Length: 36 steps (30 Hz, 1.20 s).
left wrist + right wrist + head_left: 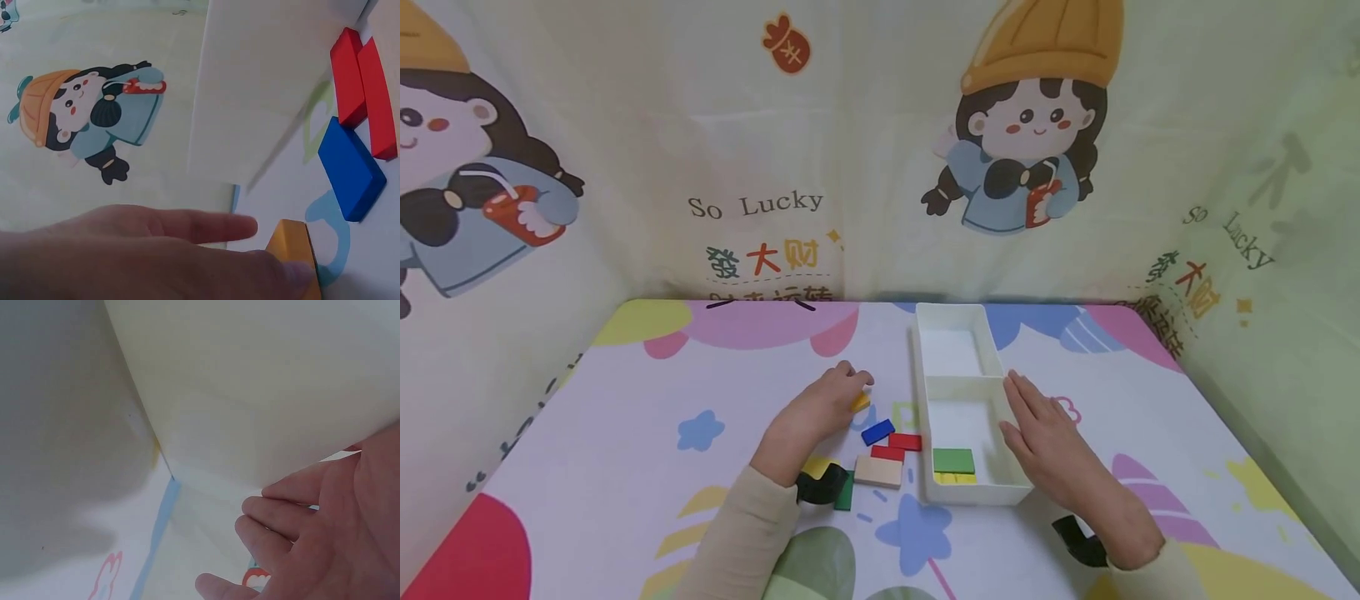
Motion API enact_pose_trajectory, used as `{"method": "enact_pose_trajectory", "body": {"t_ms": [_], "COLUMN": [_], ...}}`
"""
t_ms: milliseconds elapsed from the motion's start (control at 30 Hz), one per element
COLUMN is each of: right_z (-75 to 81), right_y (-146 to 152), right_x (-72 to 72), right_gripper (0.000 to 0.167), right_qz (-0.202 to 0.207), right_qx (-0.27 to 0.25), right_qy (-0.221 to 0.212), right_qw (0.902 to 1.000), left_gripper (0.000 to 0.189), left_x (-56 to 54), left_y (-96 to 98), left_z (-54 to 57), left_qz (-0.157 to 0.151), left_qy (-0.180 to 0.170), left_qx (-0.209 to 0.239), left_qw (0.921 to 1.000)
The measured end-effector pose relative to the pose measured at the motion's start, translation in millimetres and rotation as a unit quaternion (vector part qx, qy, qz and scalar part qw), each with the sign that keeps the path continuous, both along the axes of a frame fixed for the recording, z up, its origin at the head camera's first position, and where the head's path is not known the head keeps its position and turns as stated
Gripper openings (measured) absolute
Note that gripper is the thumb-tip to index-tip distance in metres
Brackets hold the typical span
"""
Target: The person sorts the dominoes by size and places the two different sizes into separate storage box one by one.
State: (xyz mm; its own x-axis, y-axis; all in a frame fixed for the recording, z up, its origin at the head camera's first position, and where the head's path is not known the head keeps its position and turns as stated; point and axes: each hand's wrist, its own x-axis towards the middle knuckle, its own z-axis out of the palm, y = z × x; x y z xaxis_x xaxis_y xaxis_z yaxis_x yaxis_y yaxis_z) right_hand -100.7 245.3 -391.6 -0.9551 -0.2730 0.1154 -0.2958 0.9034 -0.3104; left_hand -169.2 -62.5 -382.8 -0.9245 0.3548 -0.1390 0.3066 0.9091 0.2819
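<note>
In the head view my left hand is left of the white two-compartment box, fingers bent over an orange block. The left wrist view shows a fingertip on this orange block, with another finger stretched out above. My right hand lies along the box's right rim, its fingers fairly straight and its thumb reaching over the near compartment. In the right wrist view its fingers are by the pale box wall. A green block and yellow blocks lie in the near compartment.
Left of the box are a blue block, two red blocks, a beige block, a dark green block and a yellow block partly hidden by a black wrist mount. Printed curtains surround the patterned table.
</note>
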Motion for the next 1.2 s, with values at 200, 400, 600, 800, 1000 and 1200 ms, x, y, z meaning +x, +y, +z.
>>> {"method": "enact_pose_trajectory", "body": {"t_ms": [200, 400, 600, 800, 1000, 1200], "right_z": [-1.2, 1.2, 4.2, 4.0, 1.8, -0.5], "right_y": [1, 0, 4, 3, 0, 0], "right_x": [0.6, -0.4, 2.2, 2.1, 1.6, 0.2], "right_gripper": [0.067, 0.067, 0.07, 0.073, 0.071, 0.069], "right_qz": [-0.003, 0.001, 0.003, 0.016, 0.008, -0.001], "right_qx": [0.002, 0.009, -0.001, 0.005, 0.021, 0.028], "right_qy": [-0.002, -0.005, -0.017, 0.0, 0.011, 0.009], "right_qw": [1.0, 0.9999, 0.9999, 0.9999, 0.9997, 0.9996], "left_gripper": [0.041, 0.034, 0.035, 0.033, 0.034, 0.037], "left_x": [-0.5, -4.5, -5.9, -5.8, -3.9, 1.1], "left_y": [2.6, 1.7, 1.5, 1.6, 2.3, 6.2], "left_z": [-1.8, -5.7, -7.2, -3.9, -1.1, 4.4], "left_qz": [0.022, 0.029, 0.016, 0.012, 0.01, 0.004], "left_qy": [0.009, 0.012, 0.023, 0.027, 0.034, 0.035], "left_qx": [-0.036, -0.044, -0.034, -0.031, -0.033, -0.013], "left_qw": [0.9991, 0.9985, 0.999, 0.9991, 0.9988, 0.9993]}}
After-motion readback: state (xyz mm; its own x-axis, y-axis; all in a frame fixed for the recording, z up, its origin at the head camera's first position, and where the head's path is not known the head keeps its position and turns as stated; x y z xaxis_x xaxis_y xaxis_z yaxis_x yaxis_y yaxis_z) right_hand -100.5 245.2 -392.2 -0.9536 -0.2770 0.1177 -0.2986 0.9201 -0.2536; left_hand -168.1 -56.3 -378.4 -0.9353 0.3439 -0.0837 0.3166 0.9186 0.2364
